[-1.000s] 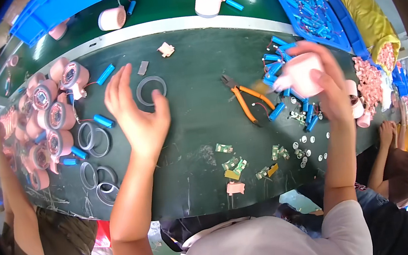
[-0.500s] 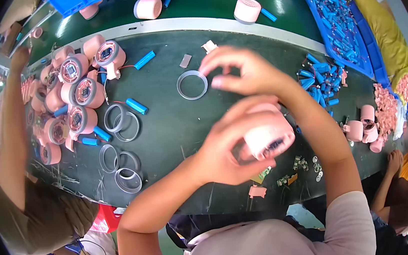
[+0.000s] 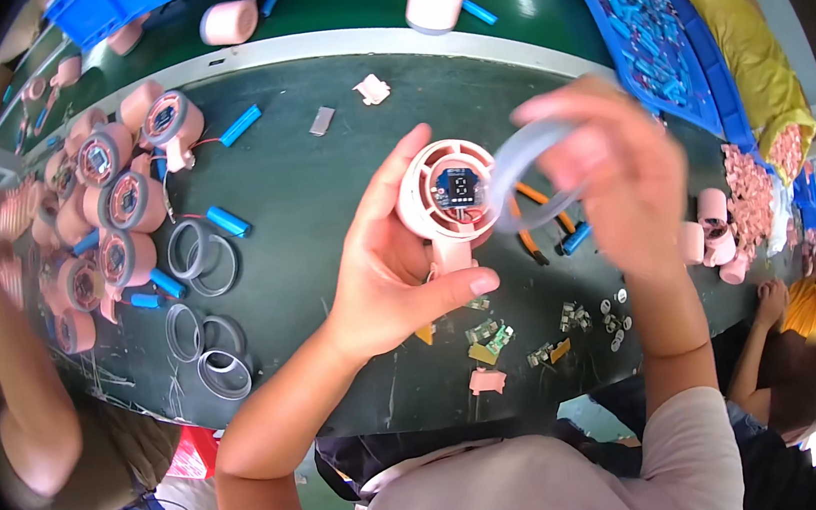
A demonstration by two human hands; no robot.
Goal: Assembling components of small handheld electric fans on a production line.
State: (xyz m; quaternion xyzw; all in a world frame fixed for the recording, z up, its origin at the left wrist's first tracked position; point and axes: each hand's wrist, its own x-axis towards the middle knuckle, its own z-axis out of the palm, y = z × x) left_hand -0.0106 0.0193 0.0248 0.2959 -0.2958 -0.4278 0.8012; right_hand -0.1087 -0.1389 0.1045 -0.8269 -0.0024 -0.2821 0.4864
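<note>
My left hand (image 3: 379, 268) is closed around a pink fan housing (image 3: 412, 204), a round body with a short stem. Its open face is turned up, and a dark circuit board (image 3: 462, 188) with a small digit display sits inside. A grey ring (image 3: 509, 171) is gripped in my right hand (image 3: 628, 174), which is blurred by motion. This ring is tilted beside the housing's right edge; whether they touch I cannot tell. Behind it lie orange-handled pliers (image 3: 528, 233) and a blue battery cell (image 3: 575, 239).
Pink housings (image 3: 130, 201) with boards crowd the left, near several loose grey rings (image 3: 225, 375). Small circuit boards (image 3: 488, 339) lie in front. Blue cells fill a blue tray (image 3: 704, 110) at the far right. A co-worker's arm (image 3: 35, 378) reaches in at left; another person sits at right.
My right hand has picked the grey ring up off the table and brought it beside the housing. My left hand has turned the housing face up and moved left. The view has shifted.
</note>
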